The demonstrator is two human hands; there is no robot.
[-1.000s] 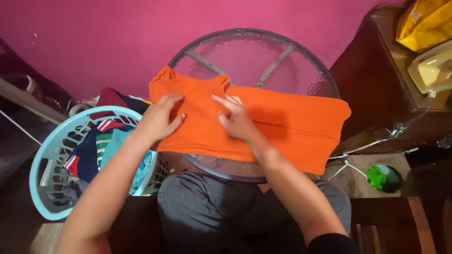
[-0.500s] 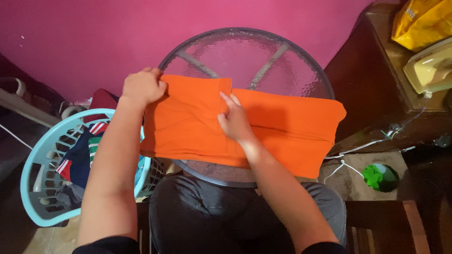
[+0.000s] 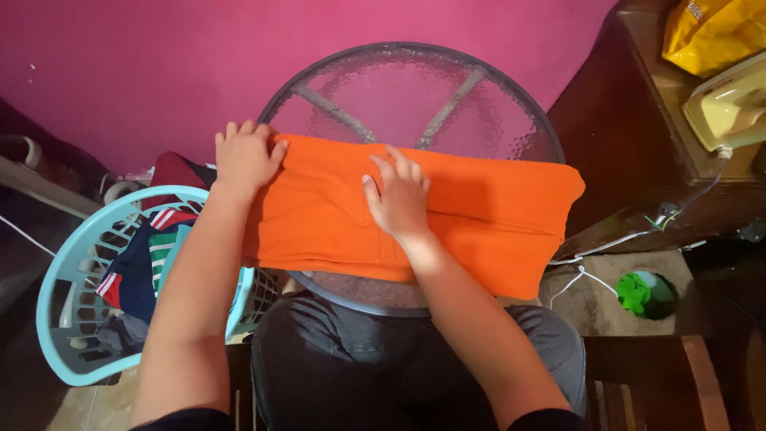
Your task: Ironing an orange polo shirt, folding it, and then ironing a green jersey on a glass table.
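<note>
Leftmost, a pale blue laundry basket (image 3: 68,307) holds a jumble of dark, red and green striped clothes beside the person's knee. Next to it, the left hand (image 3: 243,156) lies palm down with fingers loosely spread on the left end of the orange garment (image 3: 479,215), at its far corner, pressing rather than pinching as far as can be seen. That garment is spread in a folded band across the near half of the round glass bench (image 3: 415,88), its near edge hanging just over the rim. At its middle the right hand (image 3: 399,199) rests flat and open, fingers pointing away, pinning the cloth down. By the look of it, a fold is being smoothed flat; another fold would call for gripping an edge. Rightmost, a cream iron (image 3: 730,104) sits on a dark wooden cabinet (image 3: 630,160).
</note>
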